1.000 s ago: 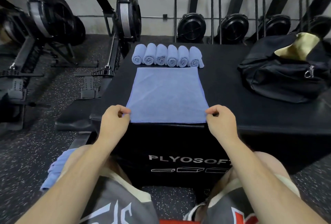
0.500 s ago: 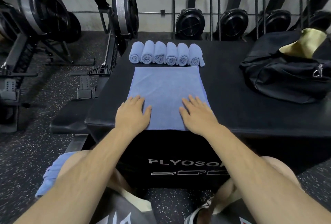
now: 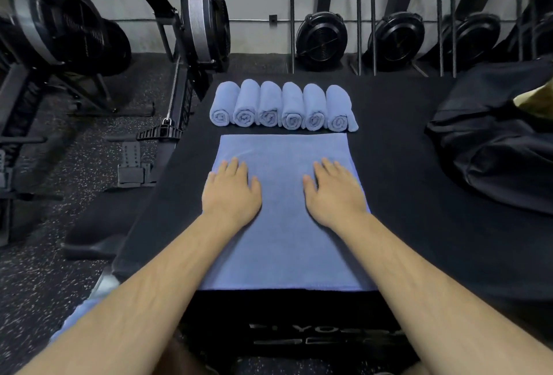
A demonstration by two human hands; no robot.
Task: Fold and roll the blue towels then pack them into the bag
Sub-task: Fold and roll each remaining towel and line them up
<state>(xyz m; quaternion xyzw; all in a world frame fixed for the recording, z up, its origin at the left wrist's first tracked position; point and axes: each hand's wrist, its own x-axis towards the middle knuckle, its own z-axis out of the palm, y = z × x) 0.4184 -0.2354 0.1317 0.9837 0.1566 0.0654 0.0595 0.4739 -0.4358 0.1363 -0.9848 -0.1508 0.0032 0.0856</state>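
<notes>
A flat blue towel (image 3: 284, 237) lies spread on the black plyo box (image 3: 404, 195), its near edge at the box's front edge. My left hand (image 3: 232, 195) presses flat on the towel's left side, fingers straight. My right hand (image 3: 335, 195) lies flat on its right side the same way. Beyond the towel, several rolled blue towels (image 3: 282, 106) stand side by side in a row. The black bag (image 3: 493, 147) sits at the box's right, partly cut off by the frame edge, with a tan patch showing at its top.
Rowing machines (image 3: 203, 21) stand on the speckled floor to the left and along the back wall. More blue cloth (image 3: 74, 317) lies low at the left beside my arm. Bare black box top lies between the towel and the bag.
My hands let go of the towel's near corners, went flat on it, and have slid forward from the near edge to the towel's middle. The camera has moved closer.
</notes>
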